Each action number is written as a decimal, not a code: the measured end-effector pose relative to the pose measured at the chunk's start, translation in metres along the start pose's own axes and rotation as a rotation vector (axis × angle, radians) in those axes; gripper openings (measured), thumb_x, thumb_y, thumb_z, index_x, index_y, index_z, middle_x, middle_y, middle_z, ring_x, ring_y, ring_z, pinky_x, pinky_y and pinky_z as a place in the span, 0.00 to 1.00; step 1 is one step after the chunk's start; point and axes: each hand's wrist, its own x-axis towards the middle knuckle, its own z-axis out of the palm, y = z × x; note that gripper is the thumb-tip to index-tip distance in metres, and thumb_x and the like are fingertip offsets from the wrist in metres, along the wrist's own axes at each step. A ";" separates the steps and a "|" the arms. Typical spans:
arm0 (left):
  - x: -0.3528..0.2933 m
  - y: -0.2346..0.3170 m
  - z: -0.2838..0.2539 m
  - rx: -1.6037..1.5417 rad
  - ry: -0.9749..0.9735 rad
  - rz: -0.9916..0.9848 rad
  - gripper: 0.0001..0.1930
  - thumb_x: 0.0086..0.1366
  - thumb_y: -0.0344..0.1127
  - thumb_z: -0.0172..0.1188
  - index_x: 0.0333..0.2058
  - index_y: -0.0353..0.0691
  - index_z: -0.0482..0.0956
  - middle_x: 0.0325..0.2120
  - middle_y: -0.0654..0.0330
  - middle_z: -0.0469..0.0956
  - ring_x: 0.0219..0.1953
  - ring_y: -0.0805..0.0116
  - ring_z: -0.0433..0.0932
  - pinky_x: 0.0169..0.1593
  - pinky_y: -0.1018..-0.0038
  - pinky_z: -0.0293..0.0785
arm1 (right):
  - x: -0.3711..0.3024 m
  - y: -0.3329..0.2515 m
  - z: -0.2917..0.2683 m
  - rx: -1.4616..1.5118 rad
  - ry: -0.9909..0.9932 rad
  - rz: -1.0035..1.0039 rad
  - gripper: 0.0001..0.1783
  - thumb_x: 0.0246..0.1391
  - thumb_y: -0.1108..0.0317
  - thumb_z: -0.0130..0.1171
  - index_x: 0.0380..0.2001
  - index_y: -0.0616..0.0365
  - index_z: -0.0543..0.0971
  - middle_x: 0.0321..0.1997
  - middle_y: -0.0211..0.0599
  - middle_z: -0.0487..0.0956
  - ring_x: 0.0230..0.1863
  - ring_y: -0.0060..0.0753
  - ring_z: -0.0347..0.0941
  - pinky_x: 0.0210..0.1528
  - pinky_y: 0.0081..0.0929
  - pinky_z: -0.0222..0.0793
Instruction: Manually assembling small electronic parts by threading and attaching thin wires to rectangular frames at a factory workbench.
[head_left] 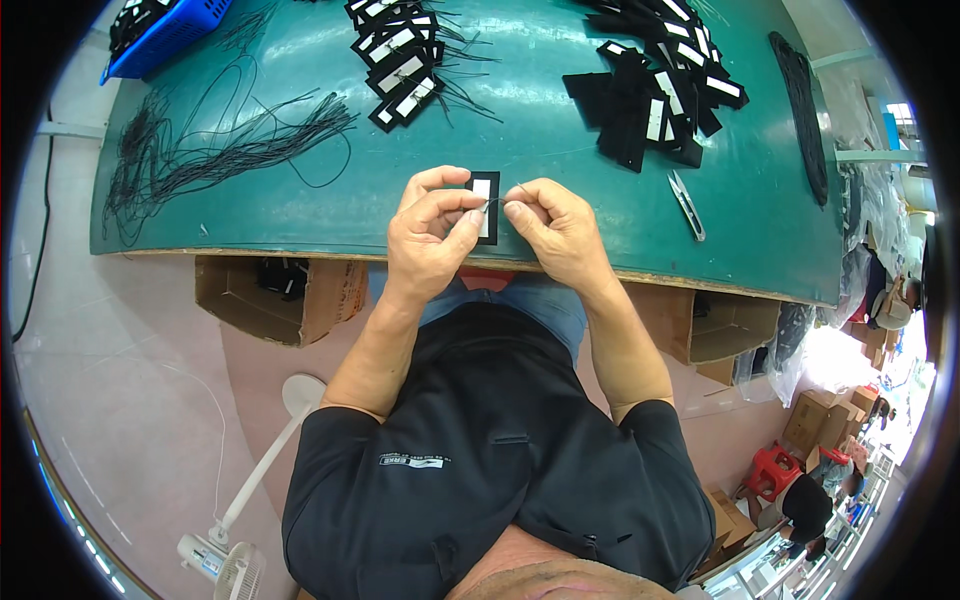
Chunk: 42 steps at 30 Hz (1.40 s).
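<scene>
At the centre of the frame, the tag [488, 229] lies on the table [330, 222], under my fingertips. My left hand [432, 238] pinches thin cord [497, 201] over it, thumb to forefinger; my right hand [556, 226] grips cord just beside it. I judge I'm looping or tying the cord; the next move seems to call for a fine pinch and even tension. The snips [687, 206] lie right of centre, untouched.
</scene>
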 end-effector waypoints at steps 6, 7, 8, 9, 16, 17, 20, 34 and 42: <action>0.000 0.000 0.003 0.010 -0.008 -0.070 0.09 0.63 0.17 0.63 0.43 0.29 0.83 0.57 0.53 0.71 0.44 0.74 0.78 0.46 0.79 0.78 | 0.001 0.007 0.001 0.070 0.049 -0.134 0.04 0.61 0.72 0.64 0.37 0.62 0.80 0.31 0.32 0.74 0.25 0.22 0.65 0.27 0.24 0.63; 0.000 -0.001 0.003 0.040 -0.025 -0.074 0.09 0.63 0.17 0.62 0.43 0.29 0.83 0.57 0.52 0.71 0.44 0.74 0.79 0.45 0.79 0.78 | 0.000 0.004 -0.001 0.011 0.048 -0.199 0.04 0.61 0.73 0.64 0.37 0.61 0.80 0.32 0.34 0.75 0.26 0.25 0.67 0.28 0.25 0.65; 0.000 -0.002 0.004 0.072 -0.041 -0.079 0.09 0.63 0.16 0.62 0.43 0.28 0.83 0.57 0.52 0.71 0.43 0.75 0.79 0.45 0.80 0.79 | 0.001 -0.003 -0.003 -0.048 0.046 -0.263 0.04 0.60 0.73 0.64 0.36 0.61 0.80 0.32 0.35 0.75 0.26 0.29 0.69 0.28 0.27 0.66; 0.000 -0.003 0.004 0.071 -0.040 -0.079 0.09 0.63 0.16 0.62 0.43 0.28 0.83 0.57 0.52 0.71 0.43 0.75 0.79 0.45 0.80 0.79 | 0.002 -0.008 -0.003 -0.106 0.045 -0.328 0.04 0.60 0.74 0.64 0.36 0.61 0.79 0.33 0.37 0.76 0.27 0.33 0.72 0.28 0.28 0.68; 0.001 -0.007 0.003 0.235 -0.068 -0.039 0.09 0.60 0.21 0.69 0.40 0.32 0.85 0.50 0.53 0.78 0.38 0.75 0.80 0.41 0.79 0.80 | 0.024 -0.013 -0.002 -0.271 0.079 -0.480 0.04 0.56 0.76 0.65 0.34 0.62 0.79 0.35 0.42 0.78 0.32 0.43 0.77 0.32 0.33 0.72; 0.001 -0.008 0.003 0.235 -0.069 -0.038 0.09 0.60 0.21 0.69 0.40 0.32 0.85 0.50 0.53 0.78 0.38 0.75 0.80 0.41 0.79 0.80 | 0.026 -0.013 -0.001 -0.290 0.103 -0.493 0.05 0.55 0.76 0.65 0.34 0.61 0.78 0.34 0.42 0.78 0.32 0.47 0.78 0.31 0.36 0.73; 0.001 -0.009 0.003 0.083 -0.032 -0.049 0.10 0.59 0.23 0.71 0.40 0.32 0.85 0.49 0.54 0.78 0.38 0.75 0.80 0.42 0.79 0.80 | 0.023 -0.006 0.001 -0.291 0.118 -0.440 0.04 0.58 0.76 0.65 0.35 0.62 0.79 0.32 0.40 0.79 0.30 0.38 0.77 0.32 0.29 0.72; -0.001 -0.010 0.009 0.145 0.133 -0.036 0.09 0.60 0.20 0.71 0.39 0.31 0.81 0.47 0.56 0.78 0.40 0.76 0.80 0.43 0.79 0.79 | 0.009 0.003 0.020 0.038 0.162 -0.137 0.06 0.65 0.72 0.64 0.36 0.63 0.78 0.27 0.24 0.79 0.28 0.10 0.68 0.29 0.15 0.66; 0.005 -0.016 0.014 -0.256 0.234 -0.067 0.13 0.63 0.20 0.67 0.44 0.36 0.76 0.42 0.59 0.78 0.38 0.78 0.79 0.41 0.79 0.78 | 0.001 0.002 0.030 0.153 0.138 -0.038 0.05 0.65 0.72 0.63 0.37 0.62 0.79 0.28 0.23 0.78 0.29 0.09 0.68 0.30 0.13 0.65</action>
